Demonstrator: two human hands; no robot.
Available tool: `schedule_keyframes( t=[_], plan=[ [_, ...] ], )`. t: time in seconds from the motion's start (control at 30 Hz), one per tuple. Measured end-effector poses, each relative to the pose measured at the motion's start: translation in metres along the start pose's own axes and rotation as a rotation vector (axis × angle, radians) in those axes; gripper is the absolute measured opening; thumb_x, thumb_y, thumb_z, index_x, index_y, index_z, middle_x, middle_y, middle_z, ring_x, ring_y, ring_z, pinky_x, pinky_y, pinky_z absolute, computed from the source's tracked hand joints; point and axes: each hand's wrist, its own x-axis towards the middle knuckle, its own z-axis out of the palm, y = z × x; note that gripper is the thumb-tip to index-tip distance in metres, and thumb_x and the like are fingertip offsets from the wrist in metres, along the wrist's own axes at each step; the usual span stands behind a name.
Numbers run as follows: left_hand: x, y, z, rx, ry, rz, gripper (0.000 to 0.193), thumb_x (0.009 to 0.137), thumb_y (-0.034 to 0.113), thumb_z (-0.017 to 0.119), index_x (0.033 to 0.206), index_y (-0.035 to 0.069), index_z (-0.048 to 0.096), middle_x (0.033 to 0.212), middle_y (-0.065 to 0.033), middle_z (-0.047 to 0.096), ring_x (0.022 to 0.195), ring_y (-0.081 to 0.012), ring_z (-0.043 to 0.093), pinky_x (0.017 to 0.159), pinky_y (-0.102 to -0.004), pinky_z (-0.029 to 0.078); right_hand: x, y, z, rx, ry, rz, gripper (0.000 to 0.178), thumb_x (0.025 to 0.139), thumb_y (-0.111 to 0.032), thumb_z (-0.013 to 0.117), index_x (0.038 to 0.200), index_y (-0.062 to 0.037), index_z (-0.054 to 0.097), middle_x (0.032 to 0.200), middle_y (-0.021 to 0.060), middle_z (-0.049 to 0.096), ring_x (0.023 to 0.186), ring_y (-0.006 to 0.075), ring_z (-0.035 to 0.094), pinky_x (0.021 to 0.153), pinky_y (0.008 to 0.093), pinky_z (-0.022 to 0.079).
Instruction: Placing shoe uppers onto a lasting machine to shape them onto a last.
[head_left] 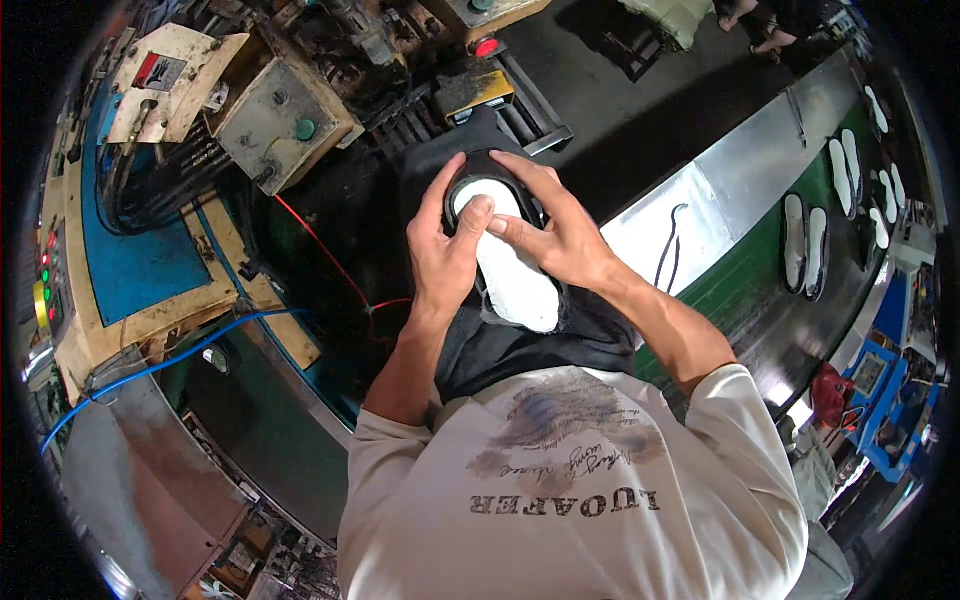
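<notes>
A black shoe piece with a white, sole-shaped face (520,285) is held over my lap, its white side turned up. My left hand (442,250) wraps the left side of its far end. From the other side, my right hand (568,235) grips the same end. Both thumbs press on the white face, close to each other, while the fingers curl around the black rim. The underside of the shoe piece and most of the fingertips are hidden. Its near end rests on or just above my dark-clothed lap; I cannot tell which.
To the right, a metal ledge (690,205) carries a thin dark hooked strip (668,250). Beyond it, a green belt (745,300) bears several white-faced shoe pieces (806,245). Machinery with a control box (283,125) stands at far left, near a blue hose (165,365). Someone's feet (768,42) show at top right.
</notes>
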Motion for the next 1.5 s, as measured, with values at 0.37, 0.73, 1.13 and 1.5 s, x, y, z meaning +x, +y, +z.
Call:
schedule_keyframes(
  t=[0.37, 0.73, 1.13, 1.5],
  plan=[
    [0.001, -0.001, -0.010, -0.121, 0.019, -0.034, 0.052, 0.102, 0.019, 0.076, 0.150, 0.001, 0.062, 0.142, -0.0148, 0.068, 0.129, -0.0221, 0.062, 0.112, -0.0364, 0.048, -0.003, 0.024, -0.027, 0.383, -0.184, 0.043, 0.081, 0.103, -0.036, 0.075, 0.168, -0.0050, 0.037, 0.170, 0.0224, 0.042, 0.160, 0.0336, 0.037, 0.131, 0.0454, 0.029],
    [0.008, -0.019, -0.006, -0.398, -0.133, -0.043, 0.060, 0.100, 0.019, 0.080, 0.153, 0.001, 0.059, 0.148, -0.0115, 0.064, 0.133, -0.0201, 0.060, 0.118, -0.0361, 0.044, 0.024, 0.025, -0.035, 0.215, -0.278, -0.041, 0.114, 0.084, -0.038, 0.094, 0.173, -0.0117, 0.027, 0.171, 0.0204, 0.039, 0.159, 0.0304, 0.036, 0.132, 0.0445, 0.028],
    [0.034, -0.024, 0.019, -0.327, -0.050, -0.323, 0.051, 0.109, 0.018, 0.065, 0.153, -0.006, 0.055, 0.147, -0.0172, 0.063, 0.133, -0.0223, 0.060, 0.117, -0.0359, 0.043, 0.029, 0.065, -0.028, 0.299, -0.214, 0.137, 0.082, 0.100, -0.029, 0.078, 0.168, -0.0071, 0.038, 0.163, 0.0195, 0.049, 0.149, 0.0287, 0.048, 0.124, 0.0405, 0.039],
    [0.022, -0.062, 0.030, -0.385, -0.117, -0.204, 0.055, 0.111, 0.018, 0.063, 0.161, 0.002, 0.046, 0.156, -0.0132, 0.054, 0.143, -0.0225, 0.051, 0.122, -0.0370, 0.040, 0.017, 0.075, -0.030, 0.611, -0.177, 0.331, 0.080, 0.101, -0.027, 0.078, 0.169, -0.0109, 0.039, 0.152, 0.0157, 0.056, 0.138, 0.0262, 0.055, 0.118, 0.0403, 0.046]
  ],
)
